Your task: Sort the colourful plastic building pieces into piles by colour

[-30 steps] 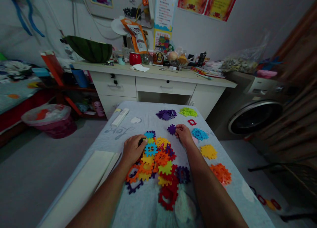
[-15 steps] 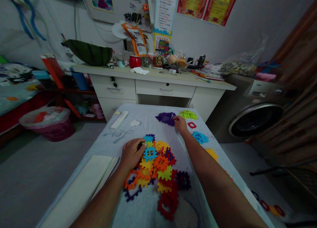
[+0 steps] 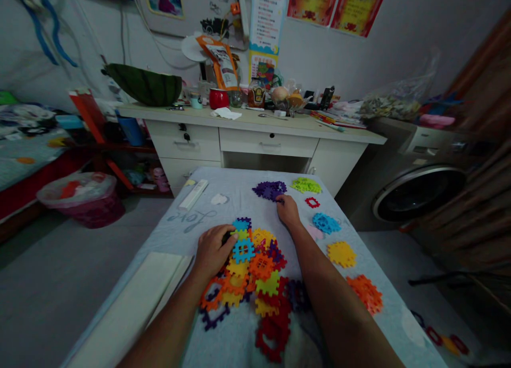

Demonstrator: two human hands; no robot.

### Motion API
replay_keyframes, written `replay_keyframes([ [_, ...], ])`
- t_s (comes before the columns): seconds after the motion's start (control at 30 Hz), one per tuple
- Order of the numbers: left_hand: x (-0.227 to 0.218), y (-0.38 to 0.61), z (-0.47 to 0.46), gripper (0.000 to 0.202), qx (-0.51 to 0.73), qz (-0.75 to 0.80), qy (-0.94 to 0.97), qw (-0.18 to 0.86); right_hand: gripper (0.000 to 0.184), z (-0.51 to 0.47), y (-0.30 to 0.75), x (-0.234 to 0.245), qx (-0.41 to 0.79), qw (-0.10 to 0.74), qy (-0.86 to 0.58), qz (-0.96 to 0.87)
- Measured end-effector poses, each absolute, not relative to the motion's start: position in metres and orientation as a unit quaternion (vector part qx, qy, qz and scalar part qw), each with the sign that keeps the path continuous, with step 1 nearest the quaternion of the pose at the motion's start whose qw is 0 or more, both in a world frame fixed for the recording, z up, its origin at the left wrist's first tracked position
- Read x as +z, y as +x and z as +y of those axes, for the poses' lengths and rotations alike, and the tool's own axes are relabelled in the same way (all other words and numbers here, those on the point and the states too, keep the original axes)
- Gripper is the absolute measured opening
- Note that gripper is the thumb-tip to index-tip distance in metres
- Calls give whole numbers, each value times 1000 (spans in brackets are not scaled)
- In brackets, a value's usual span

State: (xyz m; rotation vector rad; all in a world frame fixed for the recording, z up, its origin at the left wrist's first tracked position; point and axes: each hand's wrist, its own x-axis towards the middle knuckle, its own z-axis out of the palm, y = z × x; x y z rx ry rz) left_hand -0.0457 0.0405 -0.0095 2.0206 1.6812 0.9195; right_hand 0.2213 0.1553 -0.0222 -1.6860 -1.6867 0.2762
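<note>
Purple pieces (image 3: 268, 189) lie piled by the right hand (image 3: 287, 210), whose grip is unclear; the left hand (image 3: 213, 249) curls at the mixed heap (image 3: 261, 265), its hold hidden. Light fingers should keep those pieces together.

Bare forearms (image 3: 175, 309) outstretched, left hand (image 3: 213, 249) curled palm down, right hand (image 3: 288, 211) farther forward.

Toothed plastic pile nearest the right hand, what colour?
The toothed plastic pile is purple; head view shows it.
</note>
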Motion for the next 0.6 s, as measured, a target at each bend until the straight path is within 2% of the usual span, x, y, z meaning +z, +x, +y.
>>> replay_keyframes([
  [0.17,-7,-45,40,29,327,598,708,185,30,148,221,-22,111,363,-617,-689],
  [0.33,-8,-46,40,37,325,607,701,184,30,142,219,-16,117,340,-592,-721],
  [0.5,-12,-47,41,38,322,607,702,188,23,134,201,-1,164,272,-492,-811],
  [0.6,-12,-47,42,37,327,604,701,192,26,127,185,6,194,229,-433,-850],
])
